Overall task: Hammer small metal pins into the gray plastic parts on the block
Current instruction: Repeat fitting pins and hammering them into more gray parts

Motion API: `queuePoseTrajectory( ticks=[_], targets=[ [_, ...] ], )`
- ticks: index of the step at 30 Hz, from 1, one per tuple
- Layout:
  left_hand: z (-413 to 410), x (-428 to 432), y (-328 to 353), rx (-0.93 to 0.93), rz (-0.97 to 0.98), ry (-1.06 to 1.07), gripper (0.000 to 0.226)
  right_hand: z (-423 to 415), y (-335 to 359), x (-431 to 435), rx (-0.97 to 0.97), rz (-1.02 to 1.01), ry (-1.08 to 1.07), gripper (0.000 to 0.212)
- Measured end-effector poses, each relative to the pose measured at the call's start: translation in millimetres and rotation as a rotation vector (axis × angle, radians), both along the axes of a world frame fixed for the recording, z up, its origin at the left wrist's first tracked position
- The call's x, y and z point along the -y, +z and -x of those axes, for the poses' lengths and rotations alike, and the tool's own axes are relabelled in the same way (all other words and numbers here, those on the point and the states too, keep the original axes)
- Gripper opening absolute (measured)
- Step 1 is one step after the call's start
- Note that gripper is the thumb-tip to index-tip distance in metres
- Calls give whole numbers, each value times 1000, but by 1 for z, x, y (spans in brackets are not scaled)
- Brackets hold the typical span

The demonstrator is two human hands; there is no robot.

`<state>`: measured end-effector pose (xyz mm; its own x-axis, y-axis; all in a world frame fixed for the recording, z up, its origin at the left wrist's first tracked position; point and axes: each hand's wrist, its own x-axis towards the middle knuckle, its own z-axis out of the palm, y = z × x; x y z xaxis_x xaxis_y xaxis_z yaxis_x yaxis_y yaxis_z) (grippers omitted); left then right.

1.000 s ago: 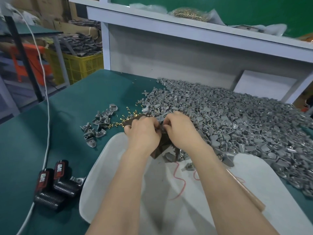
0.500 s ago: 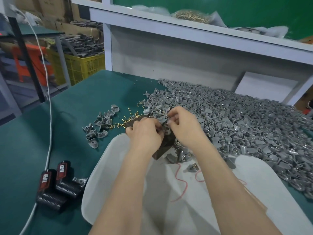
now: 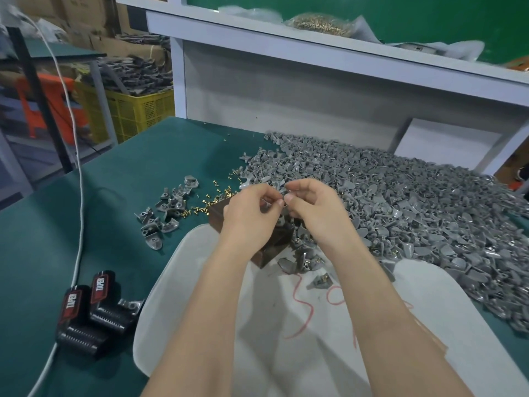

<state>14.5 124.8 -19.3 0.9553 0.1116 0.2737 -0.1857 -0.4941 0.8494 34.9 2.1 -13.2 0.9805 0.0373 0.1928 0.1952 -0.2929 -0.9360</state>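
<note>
Your left hand (image 3: 252, 209) and right hand (image 3: 316, 213) meet fingertip to fingertip above the dark brown rectangular block (image 3: 276, 246), fingers curled in narrow. Together they pinch a small gray plastic part (image 3: 270, 201), one hand on each side. Whether a pin sits in that pinch too is too small to tell.

The block lies straight below the fingertips and slightly toward you, set cornerwise with one corner aimed at your lap. The left hand hangs over more of it, so it is the nearer hand for seating the part. By the look of it, the piece comes straight down, not sideways.

Loose brass-coloured metal pins (image 3: 210, 197) lie scattered just beyond the block's left corner, and the great heap of gray plastic parts (image 3: 415, 207) spreads to the right. A smaller cluster of gray parts (image 3: 164, 209) sits left.

All rests on a dark green mat-covered table (image 3: 94, 224) — a white cloth sheet (image 3: 286, 325) drapes its near edge. Two black battery packs with red labels (image 3: 88, 313) lie beside a white cable (image 3: 78, 173), and a yellow plastic crate (image 3: 134, 114) stands beyond.
</note>
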Motion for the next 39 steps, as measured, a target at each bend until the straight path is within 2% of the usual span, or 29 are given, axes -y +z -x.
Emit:
queuePoseTrajectory(
  ticks=[6, 14, 18, 21, 24, 26, 31, 39],
  targets=[
    [-1, -1, -2, 7, 56, 8, 14, -3, -5, 0, -6, -89, 28, 14],
    [-5, -4, -3, -1, 242, -45, 9, -2, -6, -2, 29, -122, 69, 17],
    [-4, -3, -2, 8, 226, -60, 12, -1, -7, -2, 8, -145, 54, 12],
    [-6, -3, -6, -23, 101, 38, 8, -2, -9, 0, 65, 45, -30, 12],
    [-7, -4, -12, -110, -201, 166, 8, -4, -16, 0, 79, 290, -67, 8],
    [-7, -3, -15, -150, -342, 158, 13, -4, -23, -2, 61, 390, -58, 6],
    [-8, 0, -16, -146, -383, 162, 8, -5, -30, -4, 93, 513, -86, 6],
    [-7, 1, -16, -134, -380, 173, 13, 2, -20, -5, 169, 633, -100, 6]
  ],
)
